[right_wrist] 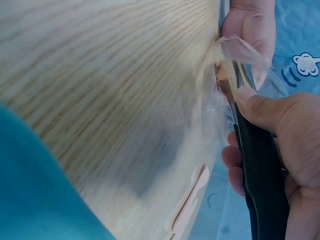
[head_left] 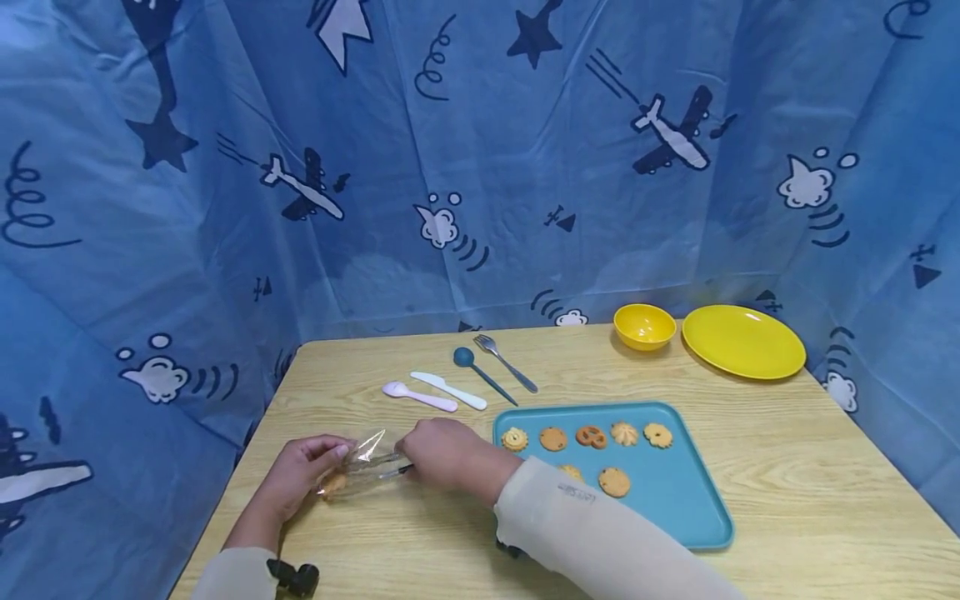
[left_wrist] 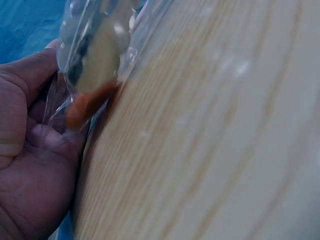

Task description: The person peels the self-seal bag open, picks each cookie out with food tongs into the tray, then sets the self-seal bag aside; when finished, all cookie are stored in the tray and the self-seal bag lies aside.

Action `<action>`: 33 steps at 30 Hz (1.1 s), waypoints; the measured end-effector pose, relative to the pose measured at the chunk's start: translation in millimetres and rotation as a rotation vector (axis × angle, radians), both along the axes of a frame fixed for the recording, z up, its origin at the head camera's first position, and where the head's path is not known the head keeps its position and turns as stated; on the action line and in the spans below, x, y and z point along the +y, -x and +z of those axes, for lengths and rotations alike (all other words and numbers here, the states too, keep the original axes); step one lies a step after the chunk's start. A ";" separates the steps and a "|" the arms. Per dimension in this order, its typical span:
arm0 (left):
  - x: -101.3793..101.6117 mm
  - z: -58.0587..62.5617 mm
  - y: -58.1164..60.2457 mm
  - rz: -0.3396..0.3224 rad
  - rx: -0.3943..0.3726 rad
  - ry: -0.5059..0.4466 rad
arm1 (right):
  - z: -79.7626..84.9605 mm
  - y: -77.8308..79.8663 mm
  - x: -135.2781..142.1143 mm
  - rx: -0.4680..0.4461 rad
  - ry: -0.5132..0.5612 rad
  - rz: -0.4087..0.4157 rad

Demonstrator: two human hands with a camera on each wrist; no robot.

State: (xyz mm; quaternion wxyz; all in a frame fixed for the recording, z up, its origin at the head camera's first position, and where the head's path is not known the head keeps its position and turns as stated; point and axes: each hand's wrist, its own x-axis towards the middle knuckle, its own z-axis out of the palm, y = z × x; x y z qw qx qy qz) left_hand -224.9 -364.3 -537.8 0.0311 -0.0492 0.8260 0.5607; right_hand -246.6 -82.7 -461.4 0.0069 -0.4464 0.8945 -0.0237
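My left hand [head_left: 298, 473] pinches the edge of a clear plastic bag [head_left: 371, 446] just above the table, left of the tray. Inside the bag's left end lies a brown-orange cookie [head_left: 333, 483], blurred by the plastic. In the left wrist view the bag [left_wrist: 100, 55] hangs beside the fingers. My right hand [head_left: 444, 454] grips black-handled tongs [right_wrist: 262, 175], whose metal arms reach into the bag's mouth. Their tips are hard to make out through the plastic. Under the right forearm, the teal tray [head_left: 675, 517] holds several cookies [head_left: 615, 482], partly hidden by the sleeve.
Behind the hands lie a pink spoon [head_left: 431, 401], a white knife [head_left: 450, 390], a dark teal spoon [head_left: 487, 379] and a fork [head_left: 510, 365]. A yellow bowl [head_left: 644, 327] and a yellow plate [head_left: 742, 342] stand at the back right. A blue patterned curtain [head_left: 510, 167] surrounds the table.
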 end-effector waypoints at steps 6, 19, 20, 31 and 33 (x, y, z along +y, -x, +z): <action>-2.9 0.4 -0.6 -0.009 0.014 0.021 | 2.6 -2.2 4.2 -0.019 0.000 -0.026; -1.0 -0.8 -0.5 0.002 0.004 0.004 | -1.3 -6.7 -4.9 -0.038 0.016 -0.070; -1.3 -1.7 -0.5 0.003 0.006 0.001 | -1.0 -7.0 -4.5 -0.039 0.017 -0.077; -3.9 -3.2 1.8 -0.003 0.006 -0.008 | 9.3 -10.9 34.9 -0.032 0.019 -0.083; -4.5 -3.3 2.1 0.004 0.007 -0.003 | 12.7 -11.0 46.2 -0.030 0.024 -0.075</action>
